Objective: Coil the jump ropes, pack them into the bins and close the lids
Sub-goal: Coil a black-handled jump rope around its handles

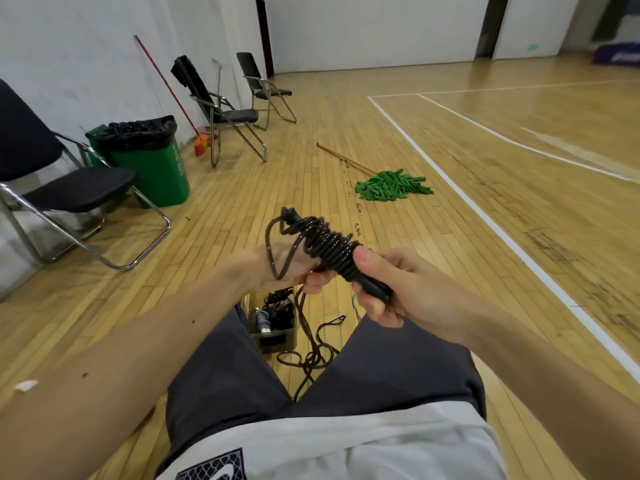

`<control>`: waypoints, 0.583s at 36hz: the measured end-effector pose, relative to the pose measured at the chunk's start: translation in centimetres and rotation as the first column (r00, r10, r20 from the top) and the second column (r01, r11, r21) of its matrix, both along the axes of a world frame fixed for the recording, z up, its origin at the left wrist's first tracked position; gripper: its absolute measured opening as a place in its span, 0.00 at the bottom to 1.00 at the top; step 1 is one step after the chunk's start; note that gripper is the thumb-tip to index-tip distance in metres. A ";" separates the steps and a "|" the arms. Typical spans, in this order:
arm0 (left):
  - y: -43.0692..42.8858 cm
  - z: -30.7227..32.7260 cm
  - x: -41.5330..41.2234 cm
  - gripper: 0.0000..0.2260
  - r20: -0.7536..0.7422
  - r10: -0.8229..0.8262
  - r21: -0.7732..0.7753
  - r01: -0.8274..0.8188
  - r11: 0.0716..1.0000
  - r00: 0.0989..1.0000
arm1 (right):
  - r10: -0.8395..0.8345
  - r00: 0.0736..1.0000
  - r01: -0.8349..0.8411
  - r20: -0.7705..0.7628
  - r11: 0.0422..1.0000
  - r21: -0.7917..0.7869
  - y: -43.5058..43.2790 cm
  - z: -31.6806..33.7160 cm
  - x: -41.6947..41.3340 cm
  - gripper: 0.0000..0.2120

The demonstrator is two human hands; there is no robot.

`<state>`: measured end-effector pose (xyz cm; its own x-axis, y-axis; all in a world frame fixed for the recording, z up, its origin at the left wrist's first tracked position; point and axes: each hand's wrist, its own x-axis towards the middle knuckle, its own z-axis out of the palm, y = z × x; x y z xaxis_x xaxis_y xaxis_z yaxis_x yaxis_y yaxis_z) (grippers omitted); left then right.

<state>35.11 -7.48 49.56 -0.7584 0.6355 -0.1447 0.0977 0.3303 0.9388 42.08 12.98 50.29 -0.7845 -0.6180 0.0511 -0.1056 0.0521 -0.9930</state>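
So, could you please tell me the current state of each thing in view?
jump rope: partly coiled, tail trailing on the floor
bin: open, holding coiled ropes
right hand: grips the coil's end
left hand: holds a loose loop
mop: lying on the floor
broom: leaning on the wall

Three black-seated, chrome-framed folding chairs (79, 190) (235, 116) (273, 91) line the left wall, with one green plastic waste bin (162, 168) and one red-handled broom (202, 145). One green strip mop (391, 185) lies farther right. Near, there is one clear plastic storage bin (273, 337), its ropes too tangled to count, and one black coiled jump rope (329, 244).
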 end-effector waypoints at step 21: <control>2.6 -1.2 5.1 0.11 -0.295 0.050 -0.395 -0.169 0.903 0.954 | -0.477 0.872 0.490 -0.113 0.847 0.206 0.5 -4.6 -3.7 0.21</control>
<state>40.17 -4.92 48.34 -0.8669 0.4742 -0.1533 0.2687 0.7038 0.6576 38.41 13.47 45.65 -0.9869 -0.1612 0.0112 -0.0642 0.3275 -0.9427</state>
